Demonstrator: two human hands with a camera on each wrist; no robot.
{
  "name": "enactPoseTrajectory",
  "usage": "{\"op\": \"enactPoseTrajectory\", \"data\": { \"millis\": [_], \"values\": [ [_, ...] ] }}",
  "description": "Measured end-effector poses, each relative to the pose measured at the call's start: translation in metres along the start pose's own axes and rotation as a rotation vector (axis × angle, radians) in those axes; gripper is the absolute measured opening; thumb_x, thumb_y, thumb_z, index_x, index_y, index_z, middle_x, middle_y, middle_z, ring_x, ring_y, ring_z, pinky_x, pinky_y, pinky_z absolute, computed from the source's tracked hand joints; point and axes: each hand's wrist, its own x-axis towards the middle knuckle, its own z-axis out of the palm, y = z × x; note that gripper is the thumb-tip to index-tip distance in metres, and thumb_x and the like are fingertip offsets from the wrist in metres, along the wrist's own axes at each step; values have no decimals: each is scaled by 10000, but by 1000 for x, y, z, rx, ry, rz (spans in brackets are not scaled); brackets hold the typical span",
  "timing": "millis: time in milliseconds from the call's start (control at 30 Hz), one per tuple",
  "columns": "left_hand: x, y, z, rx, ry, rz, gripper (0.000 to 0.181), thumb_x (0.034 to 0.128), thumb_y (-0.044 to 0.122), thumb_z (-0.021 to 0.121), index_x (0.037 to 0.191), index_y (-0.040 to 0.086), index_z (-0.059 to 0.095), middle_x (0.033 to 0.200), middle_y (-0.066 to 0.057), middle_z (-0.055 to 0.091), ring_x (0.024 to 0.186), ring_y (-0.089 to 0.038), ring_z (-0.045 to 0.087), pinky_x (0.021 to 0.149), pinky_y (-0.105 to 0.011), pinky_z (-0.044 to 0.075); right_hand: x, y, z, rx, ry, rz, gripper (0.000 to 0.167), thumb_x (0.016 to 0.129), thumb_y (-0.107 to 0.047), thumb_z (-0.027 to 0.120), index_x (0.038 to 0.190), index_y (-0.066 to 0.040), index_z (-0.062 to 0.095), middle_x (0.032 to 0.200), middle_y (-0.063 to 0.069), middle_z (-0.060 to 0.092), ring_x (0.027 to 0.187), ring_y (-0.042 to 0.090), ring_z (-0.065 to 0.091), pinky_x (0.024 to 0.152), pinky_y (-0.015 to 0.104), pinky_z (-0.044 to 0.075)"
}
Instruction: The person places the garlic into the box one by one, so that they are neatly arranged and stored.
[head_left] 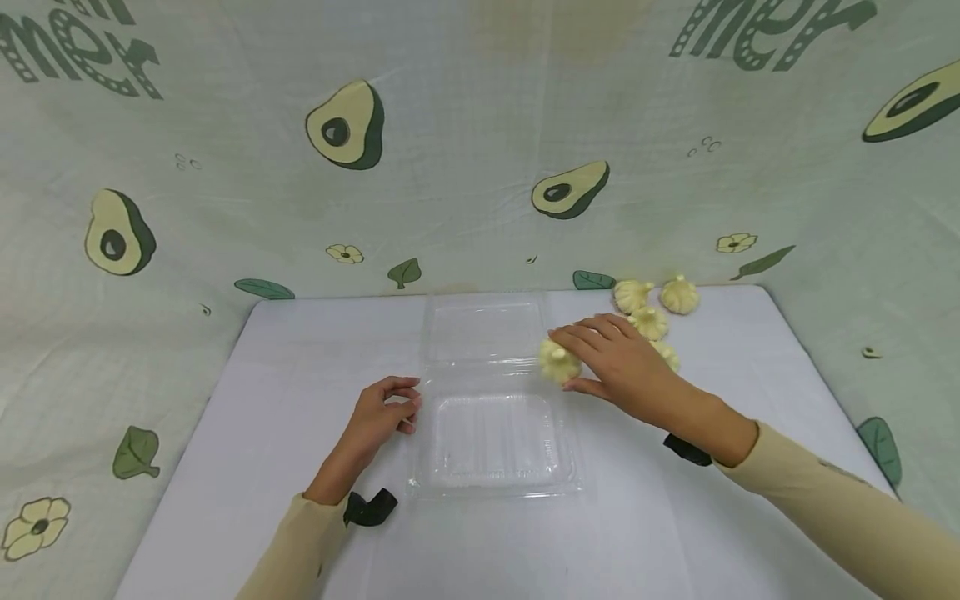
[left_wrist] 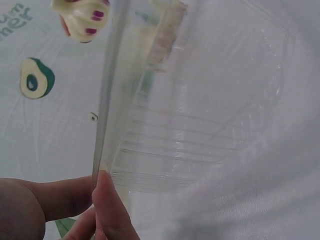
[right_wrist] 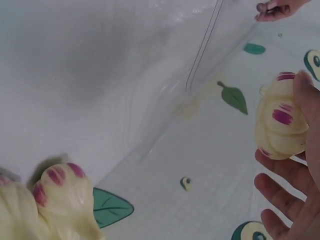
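Observation:
A clear plastic clamshell container [head_left: 498, 492] lies unfolded on the white table, its lid half towards the back. At its left edge, my left hand [head_left: 382, 417] pinches the rim between thumb and finger, as the left wrist view shows [left_wrist: 112, 205]. My right hand [head_left: 630, 367] grips a cream garlic bulb [head_left: 559, 363] above the container's right side, near the fold. Purple marks show on this bulb [right_wrist: 280, 122] in the right wrist view, where thumb and fingers hold it from opposite sides.
Several more garlic bulbs [head_left: 679, 295] sit in a cluster at the table's back right, partly hidden behind my right hand. A cloth with avocado prints [head_left: 450, 167] hangs behind the white table [head_left: 300, 358] and along its sides.

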Motion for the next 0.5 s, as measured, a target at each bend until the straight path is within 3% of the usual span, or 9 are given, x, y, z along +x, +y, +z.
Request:
{"op": "enactPoseTrajectory", "data": {
  "millis": [500],
  "values": [
    [0,0,0,-38,-7,-14,322,1003,-49,645,1322,-81,617,1028,-121,650,772,-164,649,645,-250,604,41,-36,25,-36,-149,-143,716,875,-465,848,1435,-85,615,1346,46,674,1216,274,608,1113,457,470]
  ]
}}
